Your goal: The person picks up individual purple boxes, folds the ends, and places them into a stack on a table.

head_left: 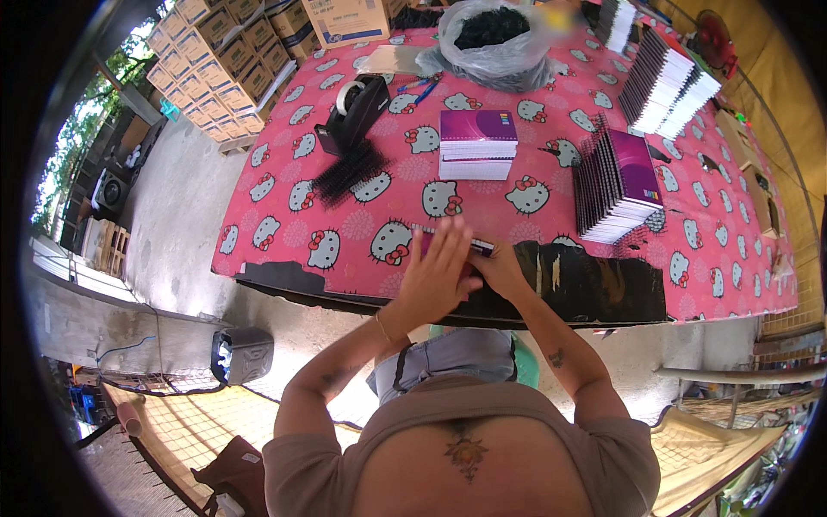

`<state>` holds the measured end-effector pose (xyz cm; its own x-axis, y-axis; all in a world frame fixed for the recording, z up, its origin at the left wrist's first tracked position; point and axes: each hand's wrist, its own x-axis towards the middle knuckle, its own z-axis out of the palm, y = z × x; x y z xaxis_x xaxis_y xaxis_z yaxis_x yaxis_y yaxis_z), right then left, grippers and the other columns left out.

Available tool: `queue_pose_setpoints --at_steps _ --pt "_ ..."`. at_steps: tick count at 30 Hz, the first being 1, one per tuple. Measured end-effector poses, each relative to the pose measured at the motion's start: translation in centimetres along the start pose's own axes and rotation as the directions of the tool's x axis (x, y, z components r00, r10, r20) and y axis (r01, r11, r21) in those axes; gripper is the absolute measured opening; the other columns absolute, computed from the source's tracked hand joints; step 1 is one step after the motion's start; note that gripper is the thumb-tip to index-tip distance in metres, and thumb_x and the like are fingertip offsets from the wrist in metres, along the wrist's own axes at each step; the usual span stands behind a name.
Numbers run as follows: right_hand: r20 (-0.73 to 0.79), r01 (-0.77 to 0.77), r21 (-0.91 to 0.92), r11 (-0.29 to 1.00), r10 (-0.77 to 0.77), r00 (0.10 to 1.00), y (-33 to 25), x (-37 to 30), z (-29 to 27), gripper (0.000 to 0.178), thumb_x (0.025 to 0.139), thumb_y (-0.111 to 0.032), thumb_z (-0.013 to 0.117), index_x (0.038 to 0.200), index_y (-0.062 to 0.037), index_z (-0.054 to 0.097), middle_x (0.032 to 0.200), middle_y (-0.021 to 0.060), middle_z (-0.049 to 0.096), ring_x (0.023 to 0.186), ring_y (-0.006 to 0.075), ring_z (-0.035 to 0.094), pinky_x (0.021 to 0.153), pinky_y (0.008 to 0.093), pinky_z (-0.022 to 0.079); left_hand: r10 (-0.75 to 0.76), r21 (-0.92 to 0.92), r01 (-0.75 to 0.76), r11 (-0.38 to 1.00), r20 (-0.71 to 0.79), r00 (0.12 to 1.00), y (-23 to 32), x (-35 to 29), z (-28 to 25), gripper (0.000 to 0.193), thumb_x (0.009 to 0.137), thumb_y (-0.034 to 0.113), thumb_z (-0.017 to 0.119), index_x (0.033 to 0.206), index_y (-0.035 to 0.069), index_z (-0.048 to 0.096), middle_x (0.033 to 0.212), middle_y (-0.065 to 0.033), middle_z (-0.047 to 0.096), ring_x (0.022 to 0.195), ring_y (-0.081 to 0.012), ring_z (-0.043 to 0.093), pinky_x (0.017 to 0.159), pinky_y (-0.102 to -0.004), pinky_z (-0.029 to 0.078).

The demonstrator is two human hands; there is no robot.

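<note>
A small purple notebook lies at the near edge of the table, mostly covered by my hands. My left hand rests flat on top of it, fingers stretched out and pointing away from me. At the notebook's right side, my right hand grips its edge, with some fingers hidden. Beyond my hands sits a short stack of purple notebooks. A taller stack of purple notebooks with black binding stands to the right. Loose black binding coils lie to the left.
The table has a pink cat-print cover with torn black patches along its near edge. A black tape dispenser, pens, a plastic bag of black coils and more notebook stacks stand farther back. Cartons are piled left.
</note>
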<state>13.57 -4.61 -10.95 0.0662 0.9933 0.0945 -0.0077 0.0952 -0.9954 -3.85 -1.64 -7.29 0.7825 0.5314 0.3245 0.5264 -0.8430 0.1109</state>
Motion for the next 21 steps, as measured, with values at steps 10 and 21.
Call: queue_pose_setpoints --at_steps 10,21 --pt "-0.003 0.066 -0.041 0.997 -0.066 0.998 0.7 -0.1 -0.3 0.029 0.091 -0.004 0.065 0.120 -0.0011 0.067 0.093 0.0023 0.071 0.087 0.0079 0.061 0.078 0.0297 0.052 0.018 -0.047 -0.021 0.999 -0.048 0.999 0.9 -1.0 0.3 0.075 0.096 0.050 0.052 0.149 -0.002 0.038 0.157 -0.0212 0.035 0.148 -0.0354 0.030 0.116 -0.0646 0.014" --pt "0.081 0.143 -0.381 0.913 -0.121 0.989 -3.9 -0.9 -2.2 0.036 0.090 -0.010 0.070 0.126 -0.0033 0.067 0.101 0.0083 0.074 0.091 0.0114 0.066 0.083 0.0283 0.051 0.019 -0.238 -0.084 0.968 -0.264 0.964 -1.2 3.0 -2.0 0.018 0.090 0.021 0.070 0.105 0.011 0.070 0.093 -0.0010 0.070 0.089 -0.0222 0.068 0.118 -0.0572 0.022"
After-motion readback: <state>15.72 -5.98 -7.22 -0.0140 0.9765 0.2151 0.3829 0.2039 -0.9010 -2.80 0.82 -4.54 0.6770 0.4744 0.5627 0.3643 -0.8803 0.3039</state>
